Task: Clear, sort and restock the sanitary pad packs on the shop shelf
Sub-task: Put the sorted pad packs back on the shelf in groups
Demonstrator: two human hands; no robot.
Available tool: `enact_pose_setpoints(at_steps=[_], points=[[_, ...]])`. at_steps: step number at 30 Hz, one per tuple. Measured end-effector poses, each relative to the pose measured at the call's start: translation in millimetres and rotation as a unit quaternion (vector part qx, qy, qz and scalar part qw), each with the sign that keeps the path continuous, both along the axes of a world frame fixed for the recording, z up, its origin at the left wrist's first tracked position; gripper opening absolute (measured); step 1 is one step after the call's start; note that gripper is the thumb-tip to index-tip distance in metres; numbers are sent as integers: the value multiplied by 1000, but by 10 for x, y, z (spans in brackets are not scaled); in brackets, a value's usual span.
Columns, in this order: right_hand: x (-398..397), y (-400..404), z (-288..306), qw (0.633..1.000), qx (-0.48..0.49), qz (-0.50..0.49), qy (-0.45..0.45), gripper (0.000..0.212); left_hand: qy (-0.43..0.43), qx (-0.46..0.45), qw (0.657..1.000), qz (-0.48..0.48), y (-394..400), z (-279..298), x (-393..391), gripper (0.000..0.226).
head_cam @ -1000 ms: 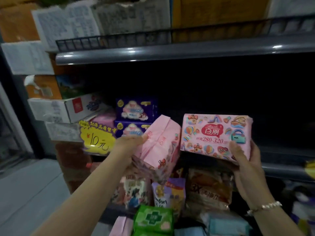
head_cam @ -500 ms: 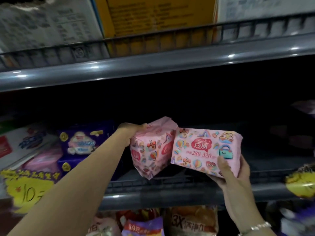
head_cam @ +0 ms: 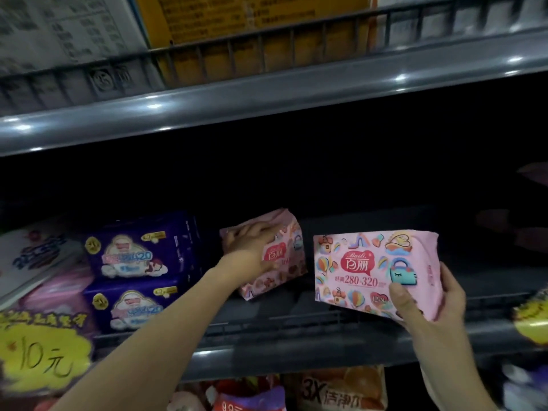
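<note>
The middle shelf is fronted by a low wire rail and its interior is dark. At the 9 o'clock side of this shelf, two purple pad packs are stacked one upon the other, printed faces outward. Further toward 9 o'clock, a pink pack is partly covered by a tilted white carton. A yellow price tag marked 10 is seen at 8 o'clock, in front of the shelf edge.

The upper shelf is occupied by cartons behind a wire rail: a yellow carton at 12 o'clock and a white printed carton at 10 o'clock. Below the middle shelf, at 6 o'clock, orange and red packs are partly visible.

A tilted pink pad pack is located on the middle shelf, just beside the purple stack on its 3 o'clock side. The grip of the left hand is closed over this pack, fingers curled across its top and upper face.

A second pink pad pack, printed 280 and 320, is held at 3 o'clock, in front of the shelf opening and above the rail, well clear of the first pack. It is gripped by the right hand from below and from its right end, with the thumb pressed on the printed face. Whether it touches the shelf cannot be told.
</note>
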State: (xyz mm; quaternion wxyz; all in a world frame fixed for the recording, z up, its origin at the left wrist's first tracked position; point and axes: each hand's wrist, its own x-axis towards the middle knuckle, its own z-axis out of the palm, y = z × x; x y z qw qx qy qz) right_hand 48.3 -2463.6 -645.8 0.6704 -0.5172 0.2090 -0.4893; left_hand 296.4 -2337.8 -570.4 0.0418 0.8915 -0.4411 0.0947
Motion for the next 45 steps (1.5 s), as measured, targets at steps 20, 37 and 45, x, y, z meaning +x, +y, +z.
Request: enact_pose_setpoints(at_steps=[20,37,45], points=[[430,112,-52,998,-41,8,47,76,-33,-116,984,132,-462,-553,935,99],[375,539,-71,995,-26,89,26,104,252,-420,870,57,469,-298,-373,44],[255,1066,-40,978,28,205,-27,95,425,-467,775,-20,1327,-474,-1165,38]])
